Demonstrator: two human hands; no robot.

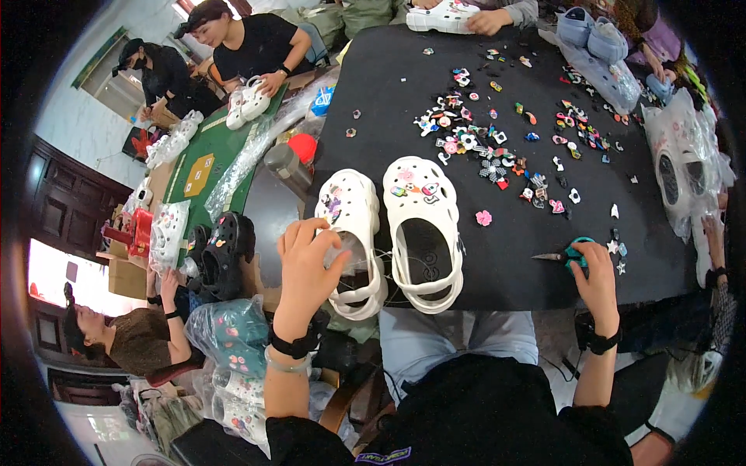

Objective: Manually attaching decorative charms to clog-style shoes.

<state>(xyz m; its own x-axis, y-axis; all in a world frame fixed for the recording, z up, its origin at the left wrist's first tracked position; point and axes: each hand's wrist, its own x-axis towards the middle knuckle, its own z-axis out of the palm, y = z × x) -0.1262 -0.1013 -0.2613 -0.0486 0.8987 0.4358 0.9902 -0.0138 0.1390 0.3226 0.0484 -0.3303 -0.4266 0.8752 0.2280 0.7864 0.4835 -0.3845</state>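
Two white clogs stand side by side at the table's near edge, toes pointing away from me. My left hand point(311, 260) curls over the side of the left clog point(339, 203), its thumb at the foot opening. Several small charms sit on that clog's toe. The right clog point(421, 186) has colourful charms too, among them a pink flower. A thin clear tie seems to run between the clogs' heels. On the right, my right hand point(594, 270) closes on the teal handle of small scissors point(550, 256), which lie on the black tabletop with blades pointing left.
Loose charms point(474, 140) are scattered over the black table point(388, 93); a pink flower charm point(484, 218) lies nearer. Bagged clogs point(674, 167) stand at the right edge. A grey jar point(287, 165) and black clogs point(225, 252) are left. Co-workers handle clogs at left and far side.
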